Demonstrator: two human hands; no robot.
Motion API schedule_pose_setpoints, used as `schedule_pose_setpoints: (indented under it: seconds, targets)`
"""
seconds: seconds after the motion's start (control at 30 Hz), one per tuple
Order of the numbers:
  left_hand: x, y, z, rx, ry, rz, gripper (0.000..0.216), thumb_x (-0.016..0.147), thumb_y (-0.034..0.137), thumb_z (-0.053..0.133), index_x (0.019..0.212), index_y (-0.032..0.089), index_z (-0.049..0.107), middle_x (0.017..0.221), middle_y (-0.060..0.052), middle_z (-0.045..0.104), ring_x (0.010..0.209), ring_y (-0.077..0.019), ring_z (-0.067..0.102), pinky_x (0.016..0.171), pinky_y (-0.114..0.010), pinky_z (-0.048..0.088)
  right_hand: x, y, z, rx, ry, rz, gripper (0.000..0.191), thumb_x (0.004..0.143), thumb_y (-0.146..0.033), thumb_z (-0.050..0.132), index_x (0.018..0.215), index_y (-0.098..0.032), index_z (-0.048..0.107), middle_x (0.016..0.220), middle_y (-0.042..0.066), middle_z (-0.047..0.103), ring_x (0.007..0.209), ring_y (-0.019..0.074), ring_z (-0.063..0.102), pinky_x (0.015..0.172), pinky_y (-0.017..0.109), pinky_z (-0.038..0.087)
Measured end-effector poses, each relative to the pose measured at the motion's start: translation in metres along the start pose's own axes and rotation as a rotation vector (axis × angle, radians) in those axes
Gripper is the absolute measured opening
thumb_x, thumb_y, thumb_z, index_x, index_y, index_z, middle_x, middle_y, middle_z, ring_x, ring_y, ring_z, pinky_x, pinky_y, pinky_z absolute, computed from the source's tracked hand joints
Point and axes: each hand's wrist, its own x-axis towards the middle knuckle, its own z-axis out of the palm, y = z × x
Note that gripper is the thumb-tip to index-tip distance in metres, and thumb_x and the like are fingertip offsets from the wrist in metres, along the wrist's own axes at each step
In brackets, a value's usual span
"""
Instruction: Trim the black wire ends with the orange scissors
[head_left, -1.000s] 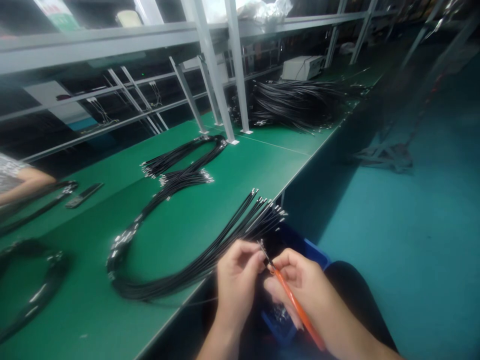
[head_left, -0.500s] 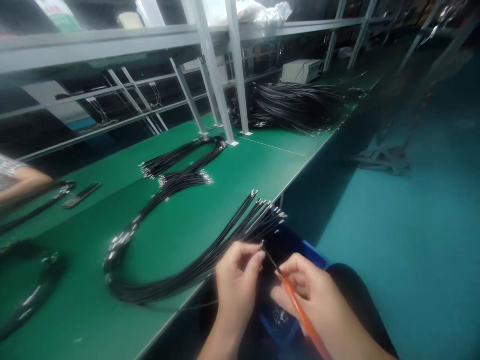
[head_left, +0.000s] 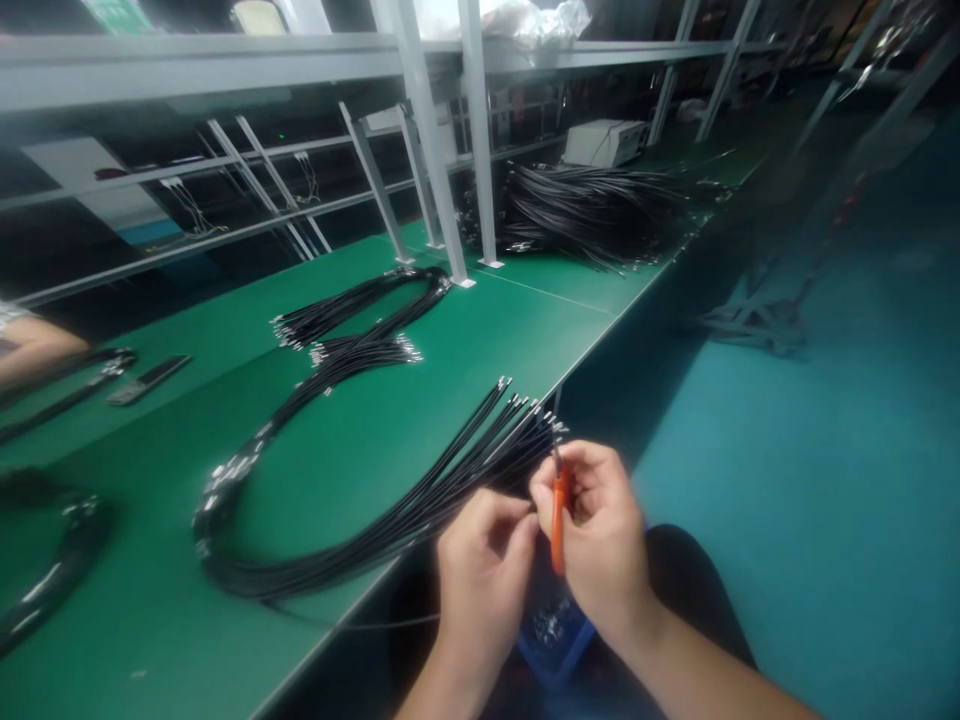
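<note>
My left hand [head_left: 484,560] is closed in a pinch at the bench's front edge. A thin black cable [head_left: 390,626] runs from the bundle into it; the pinched end is mostly hidden by the fingers. Close beside it on the right, my right hand [head_left: 600,530] is closed around an orange-handled tool [head_left: 558,520], held nearly upright with its dark metal tip at the top. The right fingertips meet or almost meet the left ones. Behind both hands, the loose ends of a curved black cable bundle [head_left: 360,555] fan out past the bench edge.
A blue bin [head_left: 555,665] with small shiny pieces sits below my hands. The green bench [head_left: 322,480] carries more cable bundles [head_left: 592,210], metal posts [head_left: 435,150] and a dark flat object [head_left: 150,380]. Another person's arm [head_left: 45,345] rests at the far left.
My right hand has moved up and toward my left hand. The orange tool has swung from a slant, tip toward the left fingers, to nearly upright. My left hand keeps its pinch.
</note>
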Motion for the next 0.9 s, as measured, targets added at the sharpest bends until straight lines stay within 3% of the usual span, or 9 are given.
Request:
schedule_pose_setpoints:
  seconds: [0.2,0.37,0.5,0.6,0.73,0.9]
  targets:
    - [-0.001,0.002,-0.001,-0.005,0.027,0.01,0.011,0.079,0.021,0.062,0.069,0.018,0.064,0.066,-0.001,0.065,0.06,-0.0157,0.06,0.058,-0.024,0.045,-0.009,-0.001,0.003,0.244,-0.056,0.277,0.032,0.073,-0.016,0.066,0.097,-0.025,0.048,0.082,-0.002,0.063,0.075,0.0156,0.065,0.069,0.028,0.055]
    - [0.002,0.004,-0.003,0.026,0.029,0.043,0.009,0.08,0.021,0.061,0.072,0.018,0.062,0.067,0.0,0.064,0.061,-0.0141,0.06,0.059,-0.023,0.047,-0.011,0.002,0.002,0.373,-0.077,0.289,0.035,0.073,-0.017,0.067,0.1,-0.026,0.047,0.085,-0.001,0.062,0.084,0.0174,0.063,0.076,0.032,0.053]
    - [0.003,0.002,-0.005,0.115,0.068,0.122,0.008,0.08,0.018,0.061,0.072,0.019,0.06,0.065,0.003,0.06,0.058,-0.0119,0.056,0.055,-0.022,0.044,-0.01,-0.002,-0.015,0.321,-0.088,0.338,0.037,0.07,-0.019,0.074,0.097,-0.025,0.05,0.08,-0.003,0.06,0.074,0.0137,0.058,0.07,0.025,0.048]
    - [0.005,0.001,-0.007,0.162,0.109,0.173,0.008,0.08,0.016,0.061,0.073,0.019,0.059,0.065,0.003,0.058,0.058,-0.0112,0.054,0.055,-0.022,0.043,-0.007,-0.007,-0.034,0.303,-0.295,0.414,0.032,0.067,-0.022,0.078,0.09,-0.022,0.055,0.075,-0.002,0.058,0.067,0.0107,0.05,0.061,0.02,0.042]
    - [0.005,0.004,-0.01,0.159,0.105,0.185,0.009,0.08,0.014,0.061,0.073,0.019,0.059,0.065,0.004,0.057,0.058,-0.011,0.054,0.055,-0.022,0.042,-0.003,-0.004,-0.049,0.464,-0.597,0.618,0.03,0.067,-0.029,0.078,0.085,-0.017,0.057,0.064,-0.002,0.053,0.051,0.0053,0.036,0.045,0.018,0.026]
    - [0.006,0.01,-0.013,0.106,0.071,0.164,0.01,0.079,0.012,0.06,0.073,0.019,0.059,0.067,0.003,0.059,0.06,-0.0108,0.056,0.057,-0.021,0.044,-0.001,0.006,-0.047,0.551,-0.725,0.7,0.03,0.069,-0.029,0.076,0.088,-0.015,0.058,0.063,-0.001,0.054,0.046,0.0027,0.032,0.043,0.018,0.02]
